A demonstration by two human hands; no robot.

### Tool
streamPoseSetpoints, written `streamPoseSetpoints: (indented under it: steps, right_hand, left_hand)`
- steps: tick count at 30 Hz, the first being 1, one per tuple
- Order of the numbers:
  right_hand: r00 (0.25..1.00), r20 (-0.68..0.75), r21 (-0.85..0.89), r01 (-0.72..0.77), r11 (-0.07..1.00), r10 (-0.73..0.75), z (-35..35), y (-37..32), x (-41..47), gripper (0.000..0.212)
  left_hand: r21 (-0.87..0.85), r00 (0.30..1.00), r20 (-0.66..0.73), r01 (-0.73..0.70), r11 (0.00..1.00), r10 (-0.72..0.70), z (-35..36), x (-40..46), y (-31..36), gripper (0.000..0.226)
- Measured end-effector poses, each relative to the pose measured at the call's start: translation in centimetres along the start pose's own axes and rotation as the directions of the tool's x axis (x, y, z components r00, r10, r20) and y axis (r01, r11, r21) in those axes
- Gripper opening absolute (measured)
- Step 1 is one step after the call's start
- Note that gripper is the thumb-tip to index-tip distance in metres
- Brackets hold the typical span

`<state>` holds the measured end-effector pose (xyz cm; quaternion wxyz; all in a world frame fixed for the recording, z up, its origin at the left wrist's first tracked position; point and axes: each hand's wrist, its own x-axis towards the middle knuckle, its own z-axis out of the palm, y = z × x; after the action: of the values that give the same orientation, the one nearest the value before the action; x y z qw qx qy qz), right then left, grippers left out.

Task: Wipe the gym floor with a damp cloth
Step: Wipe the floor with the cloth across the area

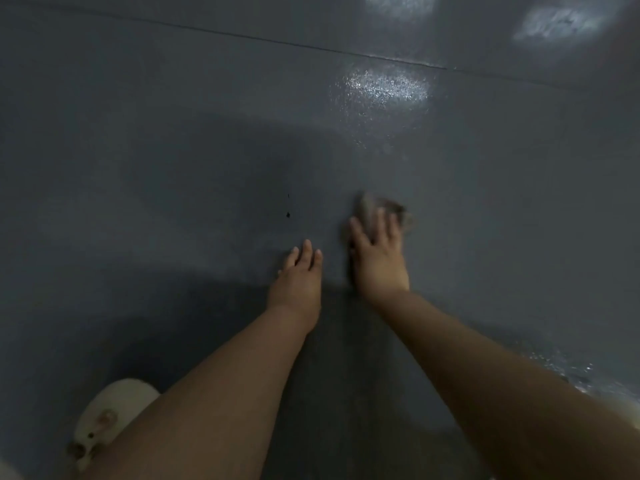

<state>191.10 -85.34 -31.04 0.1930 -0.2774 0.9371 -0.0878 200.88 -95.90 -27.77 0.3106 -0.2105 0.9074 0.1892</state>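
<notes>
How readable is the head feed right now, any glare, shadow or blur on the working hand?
Head view: dim overall; bright glare patches on the floor ahead; the person's shadow darkens the area around both arms; the right hand and cloth are motion-blurred; the left hand is sharper.

Both bare arms reach forward and down. The left hand [299, 271] lies flat, fingers straight and together. Just beside it, the right hand [379, 258] presses down, fingers spread.

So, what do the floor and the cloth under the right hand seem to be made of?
Floor: probably coated concrete or vinyl, grey; it shines in speckled patches and has one thin seam. Cloth: apparently soft woven fabric, grey-brown and crumpled; motion blur hides its weave.
</notes>
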Motion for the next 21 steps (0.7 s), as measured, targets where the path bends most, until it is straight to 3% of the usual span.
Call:
streamPoseSetpoints:
  steps: [2,4,7,10,13,15,18,21]
  right_hand:
    - [0.94,0.014,-0.063,0.342,0.938,-0.342,0.1,0.8,0.5,0.05]
    - [0.928,0.004,-0.127,0.37,0.92,-0.372,-0.4,2.8,2.0,0.047]
    - [0.997,-0.071,-0.117,0.019,0.993,-0.028,-2.4,4.9,4.8,0.048]
    - [0.926,-0.087,0.035,-0.367,0.93,0.368,-4.0,4.5,8.4,0.049]
    - [0.896,-0.016,0.127,-0.438,0.89,0.443,-5.0,1.9,11.7,0.048]
    - [0.94,0.001,0.069,-0.341,0.937,0.342,-4.7,-0.4,13.0,0.05]
    - [0.998,0.055,-0.048,-0.033,0.998,0.036,-3.1,-4.9,13.5,0.052]
    - [0.948,0.171,-0.126,0.292,0.948,-0.269,-0.9,-10.0,11.2,0.057]
  left_hand:
    - [0.0,1.0,-0.017,-0.005,1.0,0.005,0.1,0.1,0.0,0.076]
    - [-0.003,1.0,-0.013,-0.009,1.0,0.009,0.1,0.1,0.0,0.074]
    - [0.004,1.0,-0.017,-0.01,1.0,0.01,0.0,0.2,-0.1,0.074]
    - [0.018,1.0,-0.017,0.004,1.0,-0.004,0.2,0.4,0.0,0.071]
    - [0.016,1.0,-0.019,0.012,1.0,-0.012,0.3,0.5,0.2,0.07]
    - [0.015,1.0,-0.017,0.006,1.0,-0.006,0.3,0.5,0.1,0.07]
    - [-0.001,1.0,-0.006,-0.005,1.0,0.005,0.2,0.4,-0.1,0.068]
    - [0.004,1.0,0.018,-0.011,1.0,0.011,0.1,0.5,-0.3,0.065]
